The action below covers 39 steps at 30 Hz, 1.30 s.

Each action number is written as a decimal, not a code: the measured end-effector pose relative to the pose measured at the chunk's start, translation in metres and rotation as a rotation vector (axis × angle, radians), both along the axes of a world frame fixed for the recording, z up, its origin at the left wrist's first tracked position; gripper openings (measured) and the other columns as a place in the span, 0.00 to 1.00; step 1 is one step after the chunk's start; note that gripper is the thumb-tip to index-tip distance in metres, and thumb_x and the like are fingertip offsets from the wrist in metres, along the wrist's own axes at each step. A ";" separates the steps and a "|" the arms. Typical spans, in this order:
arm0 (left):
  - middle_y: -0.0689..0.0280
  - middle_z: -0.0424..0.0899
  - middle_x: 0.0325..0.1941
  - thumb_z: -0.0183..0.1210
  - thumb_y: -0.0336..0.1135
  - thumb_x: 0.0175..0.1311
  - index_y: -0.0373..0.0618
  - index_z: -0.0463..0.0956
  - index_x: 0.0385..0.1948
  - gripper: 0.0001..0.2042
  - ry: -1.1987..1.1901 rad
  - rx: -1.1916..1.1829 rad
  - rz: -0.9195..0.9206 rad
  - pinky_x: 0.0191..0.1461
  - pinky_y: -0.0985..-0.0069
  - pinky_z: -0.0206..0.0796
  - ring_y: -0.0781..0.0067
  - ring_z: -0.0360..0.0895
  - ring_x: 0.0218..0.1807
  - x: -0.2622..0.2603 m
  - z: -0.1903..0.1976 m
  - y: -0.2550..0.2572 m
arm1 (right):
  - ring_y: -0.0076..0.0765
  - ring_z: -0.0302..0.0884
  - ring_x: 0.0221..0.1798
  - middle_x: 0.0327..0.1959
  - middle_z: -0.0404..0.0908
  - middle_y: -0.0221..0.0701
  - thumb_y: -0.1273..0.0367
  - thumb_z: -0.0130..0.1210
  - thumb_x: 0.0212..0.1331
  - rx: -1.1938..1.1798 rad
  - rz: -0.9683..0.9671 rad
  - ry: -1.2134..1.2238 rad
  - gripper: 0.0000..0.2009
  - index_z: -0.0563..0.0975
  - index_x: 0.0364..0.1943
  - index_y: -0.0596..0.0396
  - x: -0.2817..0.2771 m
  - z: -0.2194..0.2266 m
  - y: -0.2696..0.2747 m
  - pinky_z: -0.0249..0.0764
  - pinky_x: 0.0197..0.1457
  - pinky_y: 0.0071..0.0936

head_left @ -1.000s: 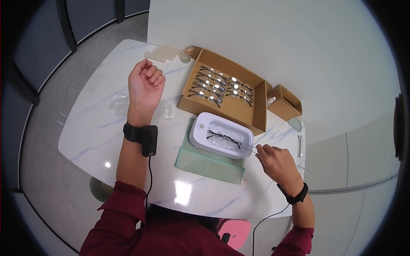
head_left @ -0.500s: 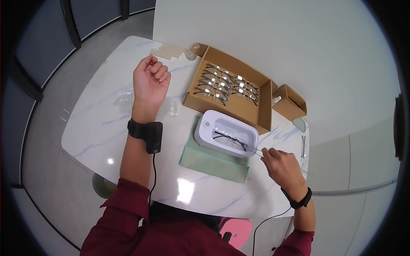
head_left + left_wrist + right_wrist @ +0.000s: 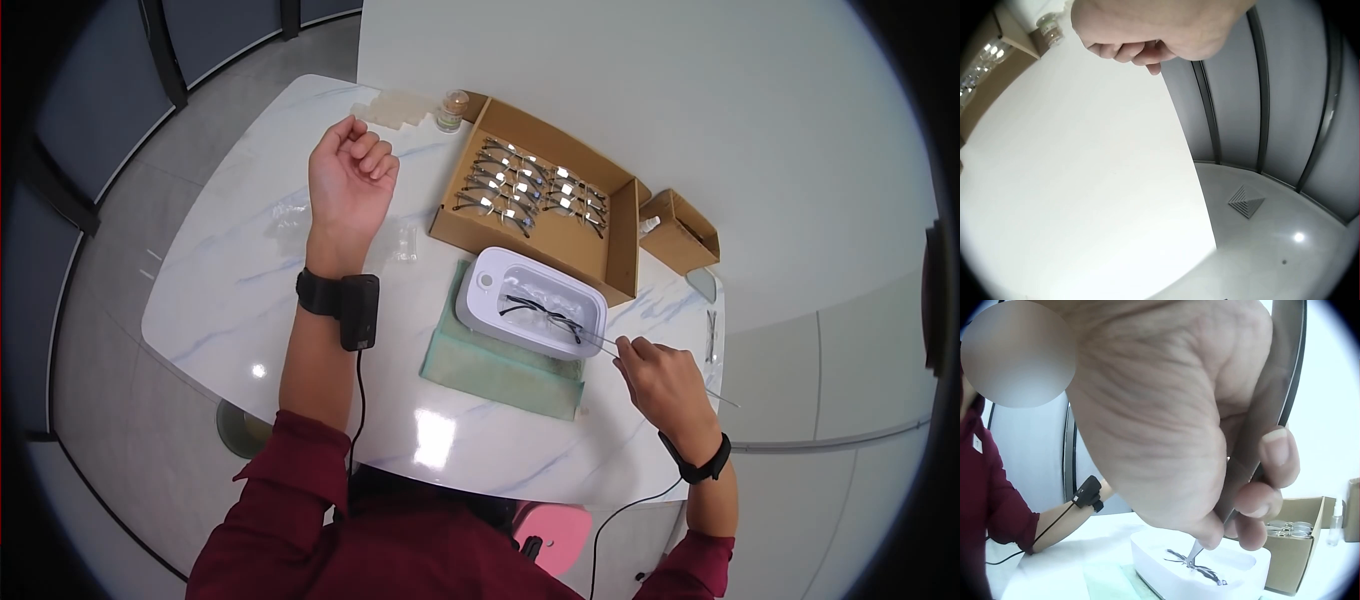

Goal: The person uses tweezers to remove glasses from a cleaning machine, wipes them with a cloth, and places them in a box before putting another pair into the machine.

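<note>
My right hand (image 3: 662,385) grips long metal tweezers (image 3: 1260,419) beside the right end of a white cleaner tub (image 3: 475,305). Dark-framed eyeglasses (image 3: 545,312) lie slantwise inside the tub, and the tweezers' tips reach the frame there in the right wrist view. The tweezers' rear end sticks out behind the hand, over the table's right side. My left hand (image 3: 350,180) is raised to the left of the cardboard box, palm up, fingers loosely curled with nothing in them.
A green cloth (image 3: 500,385) lies beneath the tub. Behind it, a shallow cardboard box (image 3: 530,255) holds rows of eyeglasses (image 3: 500,190). A smaller box (image 3: 685,235) with a spray bottle stands right of it; a small jar (image 3: 452,110) stands at back left. Clear plastic pieces (image 3: 405,243) lie near my left wrist.
The head view has shifted slightly. My right hand keeps the tweezers at the eyeglasses in the tub, with little movement. My left hand stays raised in much the same pose.
</note>
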State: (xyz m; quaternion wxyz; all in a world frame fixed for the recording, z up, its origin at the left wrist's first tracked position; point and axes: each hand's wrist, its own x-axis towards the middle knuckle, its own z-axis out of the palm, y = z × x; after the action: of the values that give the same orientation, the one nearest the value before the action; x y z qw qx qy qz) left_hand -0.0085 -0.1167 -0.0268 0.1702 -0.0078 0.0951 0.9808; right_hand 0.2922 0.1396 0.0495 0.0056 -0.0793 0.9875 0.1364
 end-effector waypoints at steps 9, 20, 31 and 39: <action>0.73 0.57 0.18 0.49 0.30 0.72 0.42 0.67 0.29 0.08 -0.020 -0.004 -0.001 0.27 0.79 0.49 0.80 0.53 0.22 0.003 0.004 0.002 | 0.37 0.78 0.23 0.24 0.75 0.33 0.74 0.56 0.58 0.000 0.004 0.013 0.04 0.75 0.34 0.59 -0.004 -0.003 0.001 0.73 0.24 0.33; 0.73 0.57 0.18 0.49 0.30 0.72 0.42 0.67 0.29 0.08 -0.016 0.020 -0.013 0.26 0.80 0.49 0.80 0.53 0.21 0.002 0.002 0.001 | 0.34 0.79 0.24 0.25 0.75 0.31 0.71 0.58 0.60 0.061 -0.015 0.041 0.07 0.76 0.39 0.59 0.006 0.004 -0.003 0.71 0.23 0.30; 0.72 0.58 0.18 0.50 0.30 0.72 0.41 0.68 0.29 0.08 0.002 0.021 -0.016 0.26 0.80 0.50 0.80 0.54 0.21 0.002 0.001 0.002 | 0.29 0.73 0.22 0.24 0.72 0.29 0.70 0.59 0.61 0.146 -0.050 0.133 0.13 0.77 0.48 0.61 0.024 0.016 -0.017 0.70 0.22 0.28; 0.73 0.58 0.18 0.49 0.31 0.72 0.43 0.68 0.29 0.08 0.009 -0.002 -0.026 0.26 0.79 0.49 0.79 0.54 0.21 0.004 0.002 0.004 | 0.28 0.72 0.23 0.25 0.71 0.29 0.76 0.57 0.52 0.169 -0.066 0.161 0.18 0.77 0.50 0.63 0.037 0.003 -0.019 0.71 0.23 0.27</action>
State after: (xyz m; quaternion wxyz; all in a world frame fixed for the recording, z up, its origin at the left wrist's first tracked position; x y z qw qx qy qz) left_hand -0.0047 -0.1126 -0.0252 0.1826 -0.0022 0.0969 0.9784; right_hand 0.3292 0.1206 0.0526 -0.0624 -0.0347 0.9717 0.2250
